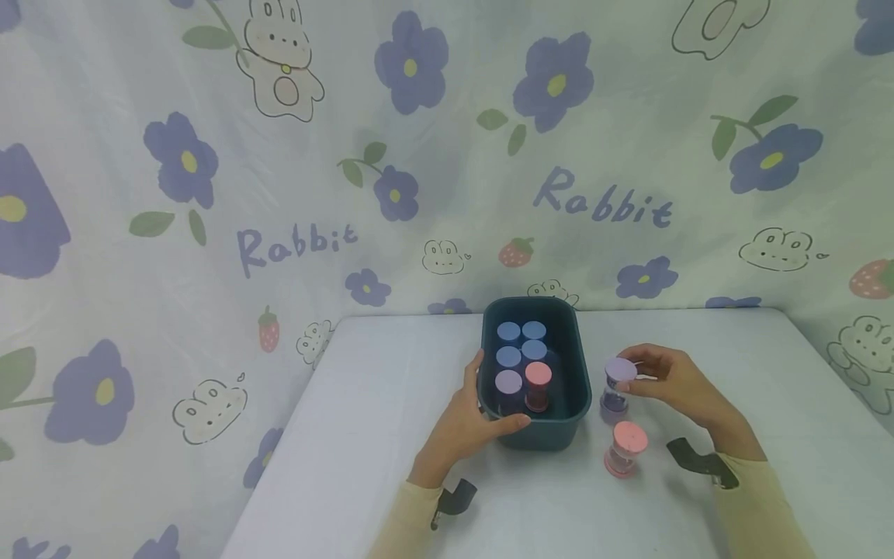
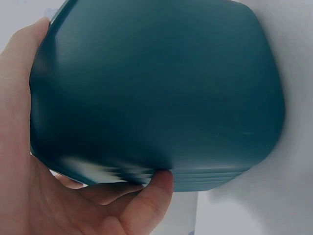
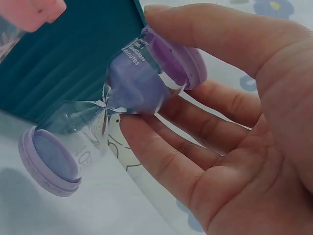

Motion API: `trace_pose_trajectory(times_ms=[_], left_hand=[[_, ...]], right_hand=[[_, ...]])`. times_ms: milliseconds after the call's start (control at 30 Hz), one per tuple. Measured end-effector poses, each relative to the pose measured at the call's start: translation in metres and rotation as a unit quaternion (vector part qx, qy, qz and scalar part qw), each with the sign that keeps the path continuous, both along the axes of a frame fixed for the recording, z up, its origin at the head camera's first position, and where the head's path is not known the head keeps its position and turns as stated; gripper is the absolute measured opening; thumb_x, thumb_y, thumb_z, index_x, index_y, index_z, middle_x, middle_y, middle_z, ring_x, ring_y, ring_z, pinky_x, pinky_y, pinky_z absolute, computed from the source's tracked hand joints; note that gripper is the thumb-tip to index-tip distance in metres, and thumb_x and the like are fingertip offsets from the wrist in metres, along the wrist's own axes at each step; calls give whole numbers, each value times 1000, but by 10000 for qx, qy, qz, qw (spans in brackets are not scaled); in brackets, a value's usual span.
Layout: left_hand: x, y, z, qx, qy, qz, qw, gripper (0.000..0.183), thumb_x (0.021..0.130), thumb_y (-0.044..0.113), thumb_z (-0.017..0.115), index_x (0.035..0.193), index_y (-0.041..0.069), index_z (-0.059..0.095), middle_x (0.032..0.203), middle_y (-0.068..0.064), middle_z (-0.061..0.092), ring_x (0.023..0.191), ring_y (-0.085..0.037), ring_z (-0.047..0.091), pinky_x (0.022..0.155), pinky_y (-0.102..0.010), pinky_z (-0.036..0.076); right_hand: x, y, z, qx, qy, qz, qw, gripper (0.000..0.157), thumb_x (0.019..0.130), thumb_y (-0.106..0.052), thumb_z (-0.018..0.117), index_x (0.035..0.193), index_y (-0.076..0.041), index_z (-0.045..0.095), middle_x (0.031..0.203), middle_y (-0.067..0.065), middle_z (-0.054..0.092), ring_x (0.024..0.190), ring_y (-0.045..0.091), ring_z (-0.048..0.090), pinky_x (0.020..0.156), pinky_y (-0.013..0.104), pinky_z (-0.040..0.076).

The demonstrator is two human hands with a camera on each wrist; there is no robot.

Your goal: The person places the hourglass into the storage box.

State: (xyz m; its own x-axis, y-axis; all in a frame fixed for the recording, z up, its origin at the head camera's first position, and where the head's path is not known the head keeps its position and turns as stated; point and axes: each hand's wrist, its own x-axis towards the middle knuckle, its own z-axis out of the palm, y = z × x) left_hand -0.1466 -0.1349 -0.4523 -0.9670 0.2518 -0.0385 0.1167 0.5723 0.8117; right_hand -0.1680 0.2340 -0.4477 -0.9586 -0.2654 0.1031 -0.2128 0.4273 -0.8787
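My left hand [image 1: 464, 419] grips the near left corner of a dark teal bin [image 1: 541, 435], thumb along the front rim and fingers against the left side. The bin's wall [image 2: 161, 88] fills most of the left wrist view. Just right of the bin, my right hand [image 1: 670, 384] holds a purple-capped hourglass [image 1: 619, 371] by its upper part, thumb on the top cap. Purple sand shows in the upper bulb of this hourglass [image 3: 134, 83]. Whether its base touches the table cannot be told. A pink-capped hourglass [image 1: 626, 446] stands nearer me.
Inside the bin are several hourglasses with blue caps [image 1: 509, 356], one purple-capped hourglass [image 1: 508, 382] and one pink-capped hourglass [image 1: 538, 380]. Everything stands on a white table [image 1: 370, 435]. A curtain [image 1: 461, 155] printed with rabbits and flowers hangs behind the table.
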Motion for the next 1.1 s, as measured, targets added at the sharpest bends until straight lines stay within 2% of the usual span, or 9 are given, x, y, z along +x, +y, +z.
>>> trace_pose_trajectory(times_ms=[367, 533, 700, 933, 1100], left_hand=[[1, 0, 3, -20, 36, -22, 10000, 129, 72, 72, 81, 166, 34, 1, 169, -4, 34, 151, -32, 42, 116, -69, 40], [1, 0, 3, -65, 34, -8, 10000, 129, 72, 73, 81, 166, 33, 3, 169, -4, 34, 151, -32, 42, 116, -67, 41], [0, 1, 3, -54, 7, -1, 10000, 128, 72, 72, 81, 166, 33, 4, 169, -4, 34, 151, -31, 43, 116, -67, 41], [1, 1, 3, -15, -45, 24, 10000, 128, 71, 72, 81, 166, 34, 3, 169, -4, 35, 150, -31, 43, 116, -68, 40], [1, 0, 3, 39, -27, 19, 10000, 128, 72, 72, 82, 166, 35, 3, 168, -3, 36, 150, -31, 43, 116, -68, 40]], right_hand=[[3, -2, 7, -171, 146, -101, 9997, 44, 92, -21, 80, 130, -7, 64, 113, -15, 71, 103, -5, 67, 86, 17, 59], [7, -5, 16, -322, 361, -166, 9987, 45, 92, -18, 80, 132, -5, 63, 112, -17, 71, 103, -4, 68, 86, 16, 59], [14, -11, 30, -426, 622, -345, 9966, 48, 92, -15, 79, 135, -3, 62, 113, -25, 69, 105, -9, 66, 87, 11, 56], [23, -18, 46, -973, 1082, -484, 9882, 45, 91, 0, 76, 134, 3, 62, 113, -25, 71, 102, -7, 68, 87, 9, 56], [29, -23, 54, -1177, 1156, -697, 9838, 45, 92, 1, 74, 135, 2, 63, 114, -25, 71, 101, -6, 69, 86, 9, 56]])
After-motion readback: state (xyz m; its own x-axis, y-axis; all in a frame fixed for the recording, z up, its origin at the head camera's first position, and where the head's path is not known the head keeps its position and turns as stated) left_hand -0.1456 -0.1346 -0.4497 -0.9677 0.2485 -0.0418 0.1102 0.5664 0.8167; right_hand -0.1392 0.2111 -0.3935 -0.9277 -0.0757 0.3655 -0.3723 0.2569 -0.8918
